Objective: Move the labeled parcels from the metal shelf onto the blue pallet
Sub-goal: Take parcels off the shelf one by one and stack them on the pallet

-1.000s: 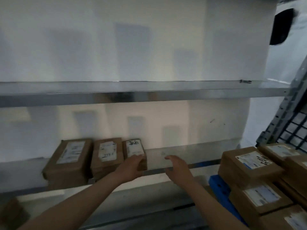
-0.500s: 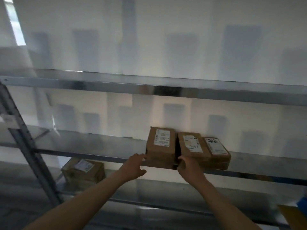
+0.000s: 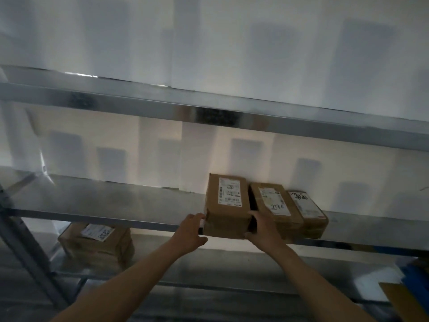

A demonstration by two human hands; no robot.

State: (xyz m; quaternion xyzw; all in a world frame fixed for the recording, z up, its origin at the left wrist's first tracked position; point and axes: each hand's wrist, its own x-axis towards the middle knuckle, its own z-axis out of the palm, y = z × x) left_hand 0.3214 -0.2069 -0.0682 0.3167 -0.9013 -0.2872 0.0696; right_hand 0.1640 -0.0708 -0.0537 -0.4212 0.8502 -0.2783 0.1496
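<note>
Half a second ago the left hand was short of the boxes with its fingers spread, and the right hand was only touching the front of the row. Now both hands have closed in on one box. The left hand (image 3: 191, 231) lies against the left front corner of the left parcel (image 3: 226, 205), fingers fairly straight on its side and thumb spread out under the front edge. It seems to press there, not wrap round. The right hand (image 3: 262, 226) has slipped its fingers into the dark gap between this box and the middle parcel (image 3: 274, 205), with its thumb across the lower front, so it pinches the right front corner.

This looks like the start of the lift: the box is bracketed on both sides but still sits flat on the metal shelf (image 3: 104, 205), right of centre in the frame, its front edge at the shelf lip.

The left parcel is a brown cardboard box with a white printed label on top and tape along the front seam. It is the tallest of a row of three. The right parcel (image 3: 308, 212) lies touching the middle one.

A fourth box (image 3: 97, 242) waits on the lower shelf at lower left. A sliver of blue at the lower right edge is probably the pallet (image 3: 415, 278).
</note>
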